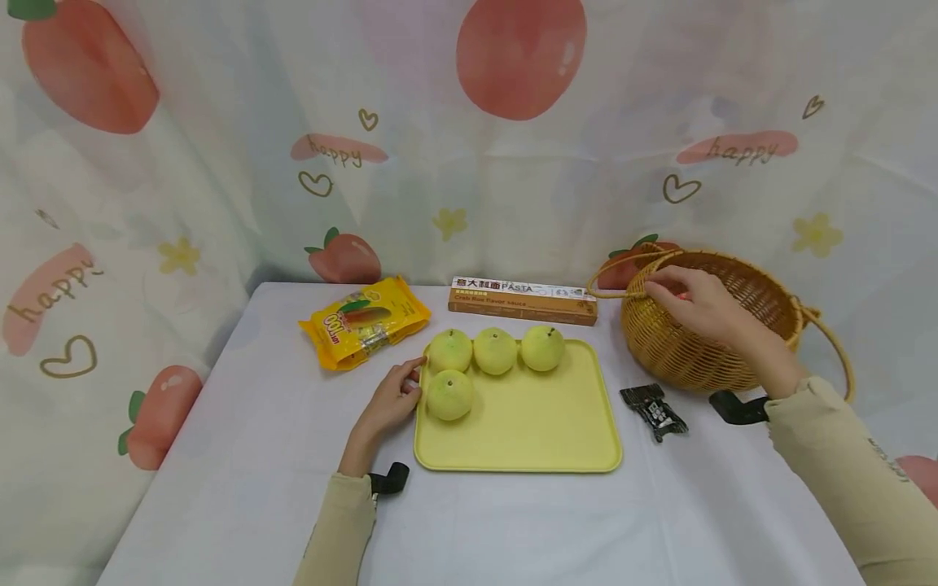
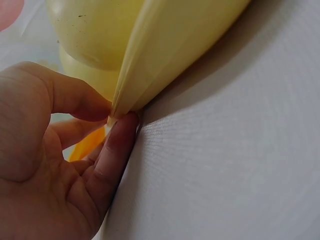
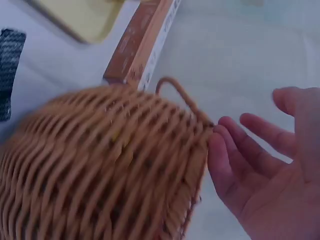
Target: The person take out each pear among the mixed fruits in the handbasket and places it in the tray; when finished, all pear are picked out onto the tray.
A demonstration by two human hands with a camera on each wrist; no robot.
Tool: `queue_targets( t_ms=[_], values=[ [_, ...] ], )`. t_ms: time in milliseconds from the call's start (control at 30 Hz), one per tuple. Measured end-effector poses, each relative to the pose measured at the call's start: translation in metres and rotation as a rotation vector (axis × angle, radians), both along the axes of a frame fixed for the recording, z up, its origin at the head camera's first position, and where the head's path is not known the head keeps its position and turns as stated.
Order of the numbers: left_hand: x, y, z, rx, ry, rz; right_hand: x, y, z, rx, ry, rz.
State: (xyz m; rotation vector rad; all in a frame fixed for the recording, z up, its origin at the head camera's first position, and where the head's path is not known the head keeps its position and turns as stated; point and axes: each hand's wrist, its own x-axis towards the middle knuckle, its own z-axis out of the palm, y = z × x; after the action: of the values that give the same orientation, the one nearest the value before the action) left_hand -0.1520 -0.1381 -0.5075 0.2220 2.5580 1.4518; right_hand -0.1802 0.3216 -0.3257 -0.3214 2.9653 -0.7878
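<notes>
My left hand (image 1: 392, 396) pinches the left rim of a yellow tray (image 1: 535, 431), as the left wrist view shows up close. Several round yellow-green pears (image 1: 495, 352) sit on this tray, three along its back edge and one in front at the left. Over the near-left rim of a wicker basket (image 1: 670, 350), my right hand (image 1: 699, 303) is held with relaxed fingers. In the right wrist view its fingertips (image 3: 220, 127) are right at the basket's rim, while the thumb stands apart. A small red patch (image 1: 683, 295) shows beside that hand in the head view.
Behind the tray lies a brown and white pasta box (image 1: 523, 303). A yellow snack bag (image 1: 366, 321) is at the back left. Between tray and basket lies a small black packet (image 1: 655, 411). The basket's looped handle (image 1: 835, 350) sticks out to the right. A printed curtain hangs behind.
</notes>
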Motion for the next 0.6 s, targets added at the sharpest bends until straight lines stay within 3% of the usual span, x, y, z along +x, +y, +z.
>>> queue_targets(
  t_ms=[133, 300, 600],
  values=[
    [0.000, 0.000, 0.000, -0.004, -0.003, 0.013, 0.001, 0.020, 0.003, 0.072, -0.053, -0.042],
    [-0.002, -0.002, -0.003, 0.001, 0.004, 0.010, 0.002, 0.028, 0.004, 0.161, -0.143, -0.032],
    [-0.002, -0.001, -0.004, 0.001, 0.011, 0.001, -0.004, 0.029, 0.008, 0.159, -0.096, -0.042]
  ],
)
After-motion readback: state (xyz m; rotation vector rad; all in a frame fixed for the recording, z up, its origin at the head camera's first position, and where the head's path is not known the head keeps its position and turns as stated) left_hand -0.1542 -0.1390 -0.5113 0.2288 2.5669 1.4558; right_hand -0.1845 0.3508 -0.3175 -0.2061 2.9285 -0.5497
